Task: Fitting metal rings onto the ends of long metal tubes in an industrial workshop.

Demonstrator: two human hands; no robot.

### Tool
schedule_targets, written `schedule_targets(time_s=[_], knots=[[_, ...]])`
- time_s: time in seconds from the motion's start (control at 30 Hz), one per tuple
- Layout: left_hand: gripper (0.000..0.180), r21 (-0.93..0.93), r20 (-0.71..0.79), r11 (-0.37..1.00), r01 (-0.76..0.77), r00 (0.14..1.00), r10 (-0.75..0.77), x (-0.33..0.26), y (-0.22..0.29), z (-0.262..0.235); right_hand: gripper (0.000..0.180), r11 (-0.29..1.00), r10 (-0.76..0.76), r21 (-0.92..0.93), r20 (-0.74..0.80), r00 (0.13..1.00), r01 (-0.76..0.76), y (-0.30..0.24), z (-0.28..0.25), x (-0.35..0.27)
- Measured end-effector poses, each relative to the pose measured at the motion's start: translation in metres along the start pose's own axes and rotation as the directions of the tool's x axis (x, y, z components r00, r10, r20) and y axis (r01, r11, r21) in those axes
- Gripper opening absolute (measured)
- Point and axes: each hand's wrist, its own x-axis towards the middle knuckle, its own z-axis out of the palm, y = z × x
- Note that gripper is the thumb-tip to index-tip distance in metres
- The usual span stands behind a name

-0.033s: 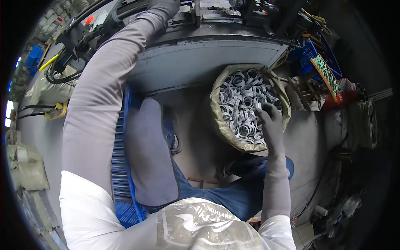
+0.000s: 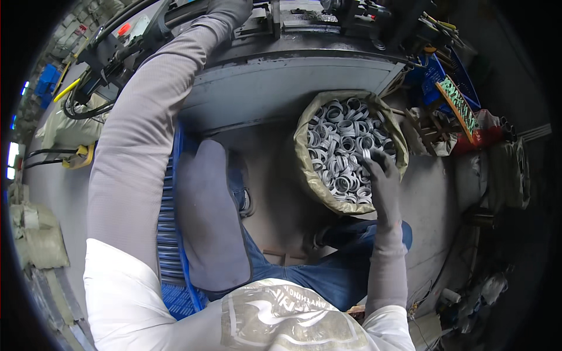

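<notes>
Clearly the sack (image 2: 304, 158) is almost full of metal rings (image 2: 342, 146); right hand (image 2: 383, 178) fingers curl on rings under them, left hand (image 2: 231, 9) grip I cannot tell

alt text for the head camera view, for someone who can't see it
Seen from above, a seated person's gloved right hand reaches into a sack full of grey metal rings on the floor. Their left arm stretches up to a grey machine at the top edge, the left hand mostly out of view. A blue crate sits by their left leg.
</notes>
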Motion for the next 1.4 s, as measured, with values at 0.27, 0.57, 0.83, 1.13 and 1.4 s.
schedule_targets(time_s=[0.27, 0.57, 0.83, 1.13, 1.4], knots=[[0.049, 0.136, 0.100, 0.984, -0.114, 0.990, 0.101, 0.054, -0.037, 0.075, 0.030, 0.973, -0.098, 0.213, 0.030, 0.995, 0.089, 0.004, 0.028, 0.000], [0.062, -0.275, -0.370, 0.891, -0.361, 0.895, 0.249, -0.179, -0.067, 0.078, 0.029, 0.980, -0.036, 0.197, 0.017, 0.999, 0.032, 0.033, 0.033, -0.003], [0.060, -0.280, -0.351, 0.908, -0.312, 0.914, 0.205, -0.168, -0.082, 0.045, 0.028, 0.946, -0.027, 0.323, 0.083, 0.996, -0.001, -0.005, 0.037, 0.012], [0.079, -0.112, -0.079, 0.959, -0.260, 0.964, 0.252, 0.065, 0.069, 0.016, 0.028, 0.995, 0.046, 0.079, 0.194, 0.980, -0.062, -0.006, 0.026, 0.015], [0.106, -0.019, 0.027, 0.949, -0.314, 0.949, 0.314, 0.128, 0.073, 0.098, 0.027, 0.972, 0.201, 0.083, 0.199, 0.959, -0.221, -0.020, 0.031, 0.013]])
